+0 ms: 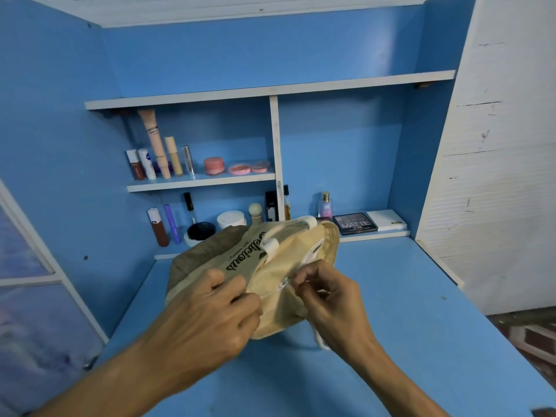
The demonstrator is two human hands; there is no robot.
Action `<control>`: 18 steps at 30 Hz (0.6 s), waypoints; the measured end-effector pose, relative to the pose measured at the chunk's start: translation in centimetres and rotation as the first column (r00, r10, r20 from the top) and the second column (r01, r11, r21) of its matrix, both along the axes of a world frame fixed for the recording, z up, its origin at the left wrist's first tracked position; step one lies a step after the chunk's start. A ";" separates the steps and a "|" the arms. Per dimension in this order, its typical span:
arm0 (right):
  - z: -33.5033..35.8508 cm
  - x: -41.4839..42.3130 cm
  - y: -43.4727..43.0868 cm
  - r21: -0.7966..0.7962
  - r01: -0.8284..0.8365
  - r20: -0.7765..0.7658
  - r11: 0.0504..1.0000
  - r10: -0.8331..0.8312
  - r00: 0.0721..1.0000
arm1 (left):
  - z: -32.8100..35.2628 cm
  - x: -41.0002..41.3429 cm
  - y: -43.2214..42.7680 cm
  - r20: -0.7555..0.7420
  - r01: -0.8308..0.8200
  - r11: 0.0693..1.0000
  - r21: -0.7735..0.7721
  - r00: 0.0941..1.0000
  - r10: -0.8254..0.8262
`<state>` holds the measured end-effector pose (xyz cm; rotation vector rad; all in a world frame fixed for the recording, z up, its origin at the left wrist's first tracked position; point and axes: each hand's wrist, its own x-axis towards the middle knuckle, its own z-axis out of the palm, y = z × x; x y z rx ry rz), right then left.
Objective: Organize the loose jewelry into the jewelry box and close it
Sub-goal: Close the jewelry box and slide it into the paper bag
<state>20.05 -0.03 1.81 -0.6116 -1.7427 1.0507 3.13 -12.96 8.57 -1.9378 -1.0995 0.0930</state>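
Brightness: even, fairly bright indoor light; nothing is blown out.
Source: not in view; the light falls from above.
Shadows: a soft dark patch lies on the table (406, 311) under the cloth bag (279, 266); shade gathers below the upper shelf (331, 84).
Glare: a faint sheen on the lower shelf (201, 182) mirrors the pink jars (214, 165).
Blur: the fingers (307, 276) of the right hand (334, 299) and the zip pull (283, 285) are smeared; small print on the tubes is unreadable, while the palette (355, 224) lettering is legible.
Distortion: wide-angle; shelf edges and side panels bow and splay towards the corners.
Edges: the lower-left corner looks hazy and soft.
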 end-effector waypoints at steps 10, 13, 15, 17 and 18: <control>-0.9 0.7 6.6 -0.011 0.284 0.166 0.959 -0.278 0.946 | -0.2 1.0 -0.7 0.294 -0.182 0.963 -0.198 0.926 0.236; -0.9 0.2 6.5 -0.015 0.296 0.144 0.955 -0.291 0.946 | 1.0 4.7 0.9 0.339 -0.376 0.871 -0.316 0.813 0.474; -0.7 -0.2 6.3 -0.016 0.266 0.101 0.964 -0.263 0.960 | 1.3 6.9 2.9 0.266 -0.512 0.795 -0.325 0.758 0.596; -0.2 -0.4 5.9 0.004 0.227 0.054 0.974 -0.227 0.972 | 0.4 7.7 5.2 0.235 -0.587 0.714 -0.383 0.685 0.690; 0.2 -0.4 5.9 0.014 0.207 0.041 0.978 -0.207 0.977 | 0.3 7.9 6.0 0.162 -0.641 0.652 -0.405 0.651 0.741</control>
